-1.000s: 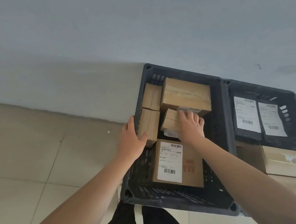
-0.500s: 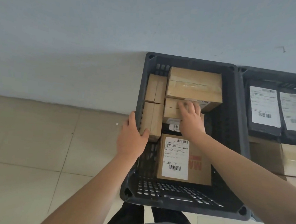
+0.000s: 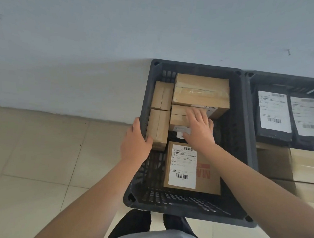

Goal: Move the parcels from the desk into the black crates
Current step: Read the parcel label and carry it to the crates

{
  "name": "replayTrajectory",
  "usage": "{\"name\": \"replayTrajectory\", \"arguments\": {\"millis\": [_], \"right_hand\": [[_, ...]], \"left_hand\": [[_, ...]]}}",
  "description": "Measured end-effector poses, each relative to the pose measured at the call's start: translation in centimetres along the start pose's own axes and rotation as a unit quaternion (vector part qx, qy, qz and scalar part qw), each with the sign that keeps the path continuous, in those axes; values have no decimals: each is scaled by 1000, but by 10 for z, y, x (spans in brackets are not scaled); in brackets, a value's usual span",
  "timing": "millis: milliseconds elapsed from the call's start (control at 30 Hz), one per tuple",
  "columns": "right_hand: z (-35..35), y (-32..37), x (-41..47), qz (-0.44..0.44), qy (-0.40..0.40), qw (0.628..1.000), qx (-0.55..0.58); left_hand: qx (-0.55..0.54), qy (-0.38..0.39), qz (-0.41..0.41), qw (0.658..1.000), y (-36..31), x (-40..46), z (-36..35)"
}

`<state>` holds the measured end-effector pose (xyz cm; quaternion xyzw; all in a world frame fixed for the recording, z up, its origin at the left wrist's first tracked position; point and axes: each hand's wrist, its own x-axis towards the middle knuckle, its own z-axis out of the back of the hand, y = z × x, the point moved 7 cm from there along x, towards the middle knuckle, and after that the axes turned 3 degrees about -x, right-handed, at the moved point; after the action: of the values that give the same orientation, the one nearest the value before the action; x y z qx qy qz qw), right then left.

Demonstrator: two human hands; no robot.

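Observation:
A black crate [image 3: 242,124] stands on the floor against the wall and holds several brown cardboard parcels. A large box [image 3: 200,92] lies at the back, and two narrow boxes [image 3: 158,128] stand along the left wall. A box with a white shipping label [image 3: 183,167] lies in front. My right hand [image 3: 198,127] lies flat, fingers straight, on a small box [image 3: 178,117] in the middle, just in front of the large box. My left hand [image 3: 135,145] grips the crate's left wall, thumb inside next to the nearer narrow box.
A second black crate [image 3: 285,78] adjoins on the right and holds two black mailers with white labels [image 3: 273,112]. Blurred cardboard boxes [image 3: 307,166] sit in front of it. A pale wall rises behind the crates, with tiled floor [image 3: 39,147] to the left.
My right hand has pushed the small box from a tilted position back until it lies square against the large box. My left hand has stayed on the crate wall.

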<state>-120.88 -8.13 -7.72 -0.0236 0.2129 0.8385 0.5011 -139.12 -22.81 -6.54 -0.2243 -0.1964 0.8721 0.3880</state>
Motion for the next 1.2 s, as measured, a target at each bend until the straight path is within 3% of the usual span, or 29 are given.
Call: {"name": "replayTrajectory", "arguments": {"millis": [167, 333, 367, 433, 500, 533, 700, 833, 1033, 1200], "right_hand": [[27, 0, -58, -68, -44, 983, 162], [26, -10, -142, -208, -112, 911, 337], [24, -12, -160, -234, -129, 893, 362], [21, -16, -194, -268, -162, 866, 389], [19, -23, -227, -299, -194, 844, 400], [20, -28, -245, -315, -214, 830, 408], [49, -44, -337, -359, -329, 749, 449], [68, -59, -406, -377, -398, 679, 488], [61, -105, -480, -401, -461, 559, 559], [73, -162, -541, -383, -484, 523, 587]], "left_hand": [[-38, 23, 3, 999, -2, -1, 1], [-80, 41, -12, 996, -5, -5, 4], [-66, 21, -41, 997, -10, -9, 10], [-36, -13, -179, 983, -31, -24, 21], [-40, 18, -316, 948, -54, -48, 14], [-70, 61, -335, 938, -62, -59, 7], [-234, 324, -269, 876, -122, -125, -25], [-266, 451, -261, 811, -164, -180, -46], [-244, 516, -257, 780, -214, -258, -75], [-248, 529, -228, 779, -274, -326, -106]]}}
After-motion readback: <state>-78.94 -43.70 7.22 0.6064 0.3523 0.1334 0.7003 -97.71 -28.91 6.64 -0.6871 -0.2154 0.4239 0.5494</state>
